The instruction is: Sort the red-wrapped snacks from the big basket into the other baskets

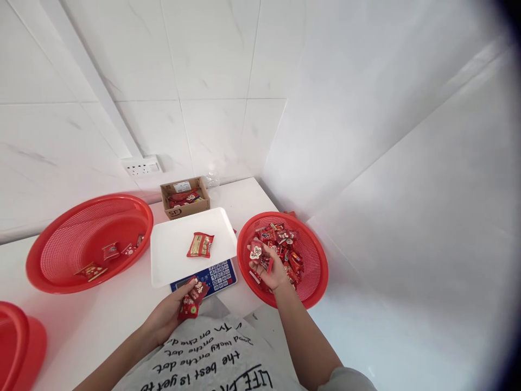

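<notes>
In front of my shirt, my left hand [165,313] is closed around red snack packets [196,293], more than one by the look of it. My right hand [272,270] reaches over the right red basket [318,255], fingers curled around a small red packet [256,251] with white lettering. Beneath it, a heap of red wrapped packets [296,262] fills part of that basket. A red and gold packet [200,245] lies flat on the white tray [169,252] of a blue digital scale [222,276]. The tray hides part of the scale's body.
A large red basket [52,250] at left holds several packets. Behind the tray stands a cardboard box [187,209] with red packets, beside a clear plastic bottle [212,176]. Another red container [35,342] sits at lower left. Walls close in behind and at right.
</notes>
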`<act>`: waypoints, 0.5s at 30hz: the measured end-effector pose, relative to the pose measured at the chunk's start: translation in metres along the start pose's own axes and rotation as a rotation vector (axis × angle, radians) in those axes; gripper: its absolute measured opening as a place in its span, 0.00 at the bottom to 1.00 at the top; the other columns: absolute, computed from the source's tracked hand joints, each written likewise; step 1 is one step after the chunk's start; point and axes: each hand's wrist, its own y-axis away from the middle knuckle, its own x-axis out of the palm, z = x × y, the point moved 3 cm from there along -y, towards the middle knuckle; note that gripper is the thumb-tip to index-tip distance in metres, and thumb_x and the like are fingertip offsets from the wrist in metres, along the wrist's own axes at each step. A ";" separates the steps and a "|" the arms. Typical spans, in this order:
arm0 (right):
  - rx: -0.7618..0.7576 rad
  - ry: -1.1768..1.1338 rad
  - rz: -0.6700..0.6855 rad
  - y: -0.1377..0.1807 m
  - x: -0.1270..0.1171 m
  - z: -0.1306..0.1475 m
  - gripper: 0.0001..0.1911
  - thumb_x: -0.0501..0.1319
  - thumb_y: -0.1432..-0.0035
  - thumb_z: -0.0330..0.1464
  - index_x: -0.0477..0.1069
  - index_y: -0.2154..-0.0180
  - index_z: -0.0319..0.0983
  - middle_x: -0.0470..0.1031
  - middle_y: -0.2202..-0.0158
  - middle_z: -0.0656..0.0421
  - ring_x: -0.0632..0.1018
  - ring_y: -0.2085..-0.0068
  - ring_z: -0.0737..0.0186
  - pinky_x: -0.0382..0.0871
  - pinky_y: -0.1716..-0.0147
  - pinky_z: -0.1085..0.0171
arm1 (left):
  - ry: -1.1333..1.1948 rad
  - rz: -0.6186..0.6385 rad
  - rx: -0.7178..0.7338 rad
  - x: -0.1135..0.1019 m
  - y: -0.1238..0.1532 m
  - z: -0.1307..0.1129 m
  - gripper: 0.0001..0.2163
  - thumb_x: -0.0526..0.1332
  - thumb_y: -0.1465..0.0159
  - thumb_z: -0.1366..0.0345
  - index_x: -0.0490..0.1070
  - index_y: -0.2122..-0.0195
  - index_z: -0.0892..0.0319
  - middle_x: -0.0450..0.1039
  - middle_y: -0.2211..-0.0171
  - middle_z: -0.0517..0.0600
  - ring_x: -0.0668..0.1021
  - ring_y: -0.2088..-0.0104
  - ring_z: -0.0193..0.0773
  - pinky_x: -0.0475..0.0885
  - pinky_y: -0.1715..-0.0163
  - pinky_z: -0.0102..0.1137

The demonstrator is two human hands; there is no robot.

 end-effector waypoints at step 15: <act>-0.029 0.435 0.193 0.006 0.065 -0.016 0.16 0.65 0.53 0.34 0.71 0.60 0.39 0.78 0.65 0.58 0.78 0.62 0.60 0.70 0.60 0.61 | 0.020 0.023 0.014 -0.013 -0.011 0.002 0.14 0.64 0.43 0.58 0.71 0.63 0.63 0.79 0.72 0.54 0.81 0.71 0.43 0.75 0.71 0.32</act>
